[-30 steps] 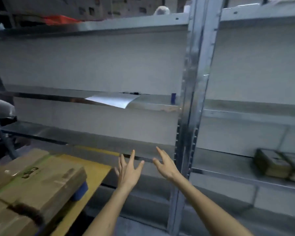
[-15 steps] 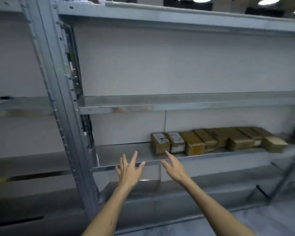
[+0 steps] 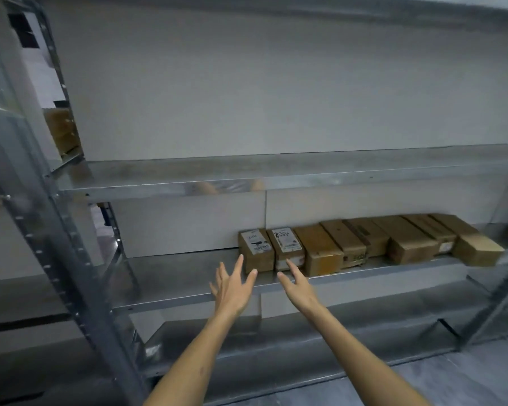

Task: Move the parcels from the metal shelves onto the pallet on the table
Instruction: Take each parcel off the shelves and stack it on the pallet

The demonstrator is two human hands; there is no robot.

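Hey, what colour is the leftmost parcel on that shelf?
The leftmost parcel is brown cardboard with a white label on top; head view.

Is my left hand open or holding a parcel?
Open: the left hand has fingers spread straight, holding nothing, near the leftmost parcel.
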